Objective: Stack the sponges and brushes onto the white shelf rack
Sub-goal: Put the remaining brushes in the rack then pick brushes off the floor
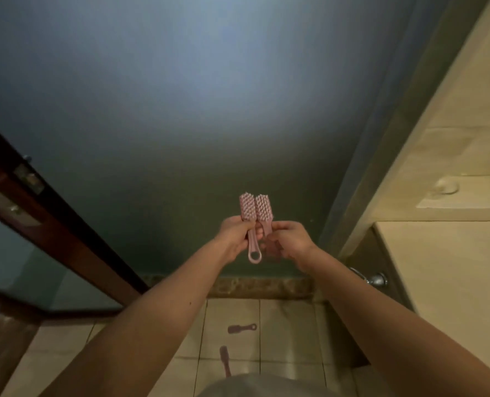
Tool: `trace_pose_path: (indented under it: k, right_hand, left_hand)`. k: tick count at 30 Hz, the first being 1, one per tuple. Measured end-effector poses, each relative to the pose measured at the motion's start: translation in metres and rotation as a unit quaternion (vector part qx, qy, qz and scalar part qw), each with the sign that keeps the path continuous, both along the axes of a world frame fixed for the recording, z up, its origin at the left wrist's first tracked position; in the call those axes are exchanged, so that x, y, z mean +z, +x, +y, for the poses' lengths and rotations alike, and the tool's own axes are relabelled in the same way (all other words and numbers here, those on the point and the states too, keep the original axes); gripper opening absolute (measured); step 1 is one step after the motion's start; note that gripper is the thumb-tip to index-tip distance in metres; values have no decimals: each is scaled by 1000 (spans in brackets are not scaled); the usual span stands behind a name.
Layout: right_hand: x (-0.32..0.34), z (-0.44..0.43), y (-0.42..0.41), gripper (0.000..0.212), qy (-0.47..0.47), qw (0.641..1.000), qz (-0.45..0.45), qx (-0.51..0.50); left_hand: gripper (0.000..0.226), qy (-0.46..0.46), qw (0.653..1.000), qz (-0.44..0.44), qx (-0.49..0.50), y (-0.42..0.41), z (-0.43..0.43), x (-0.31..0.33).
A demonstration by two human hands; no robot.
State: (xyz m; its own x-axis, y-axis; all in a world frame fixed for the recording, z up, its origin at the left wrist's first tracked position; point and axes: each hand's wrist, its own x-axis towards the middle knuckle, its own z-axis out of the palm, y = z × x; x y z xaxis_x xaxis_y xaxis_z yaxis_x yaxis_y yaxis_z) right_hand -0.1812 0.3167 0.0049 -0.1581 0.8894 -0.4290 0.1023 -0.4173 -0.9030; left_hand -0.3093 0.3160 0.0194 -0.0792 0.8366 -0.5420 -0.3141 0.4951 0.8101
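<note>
Faced blue-green wall (209, 110), tiled floor (289, 325) below. My left grip (233, 236) clamped on handle of pink brush (248, 209); my right grip (291, 239) clamped on second pink brush (262, 209). Heads upright, side by side, before wall. Third brush (241, 328) and fourth brush (225, 359) lay on floor, apart.

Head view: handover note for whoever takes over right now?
Left hand: grips the left brush by its handle, bristle head up.
Right hand: grips the right brush the same way. The two heads are side by side, raised in front of the wall.
Floor: two more brushes lie on the tiles, the far brush and the near brush.
Rack and sponges: not in view.
Done: nothing can be confirmed as shelved from this view.
Left: shelve both held brushes, likely then pick up the two on the floor, and find the sponges.
</note>
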Motion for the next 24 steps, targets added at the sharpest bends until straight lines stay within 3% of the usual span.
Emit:
trace_pose_path:
  k: [12,24]
  right_hand:
    - [15,-39,99,26,24,969,27,-245]
    - [14,-191,142,19,24,840,-12,-542]
  left_hand:
    - [17,28,972,11,-233,101,19,11]
    - [19,21,858,4,-513,204,-74,-6]
